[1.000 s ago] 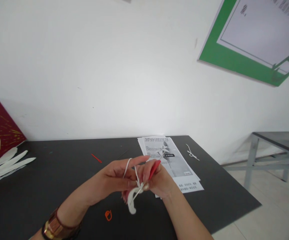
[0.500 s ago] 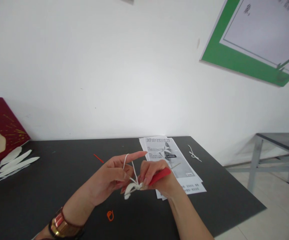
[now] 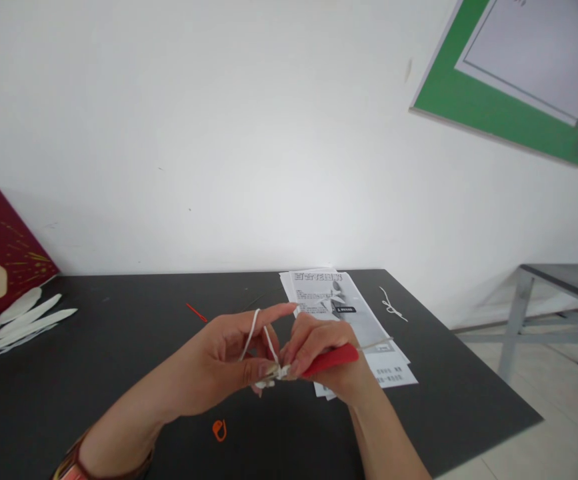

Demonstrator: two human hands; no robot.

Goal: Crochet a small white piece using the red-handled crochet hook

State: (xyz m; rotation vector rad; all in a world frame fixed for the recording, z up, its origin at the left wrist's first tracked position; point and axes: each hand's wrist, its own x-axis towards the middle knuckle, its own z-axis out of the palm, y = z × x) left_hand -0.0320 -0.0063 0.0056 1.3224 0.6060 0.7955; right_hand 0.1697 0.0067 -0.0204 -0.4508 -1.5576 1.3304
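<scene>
My left hand (image 3: 203, 367) pinches a small piece of white crochet work (image 3: 267, 383) between thumb and fingers, covering most of it. White yarn (image 3: 271, 341) loops over its raised, stretched index finger and runs down to the stitches. In my right hand (image 3: 326, 333) is a crochet hook (image 3: 333, 359) with a red handle, its tip at the work and hard to make out. The two hands nearly touch above the black table (image 3: 273, 440). A thin pale strand sticks out to the right behind the handle.
An orange stitch marker (image 3: 219, 430) lies in front, a red plastic needle (image 3: 197, 312) farther back. Printed sheets (image 3: 369, 320) lie under and behind my right hand, with a white yarn scrap (image 3: 393, 307) beyond. White petal-shaped pieces (image 3: 31, 325) rest left by a dark red board (image 3: 26, 263).
My left thumb has come forward over the white piece, hiding much of it. The right hand and hook have shifted slightly right. The view has turned a little.
</scene>
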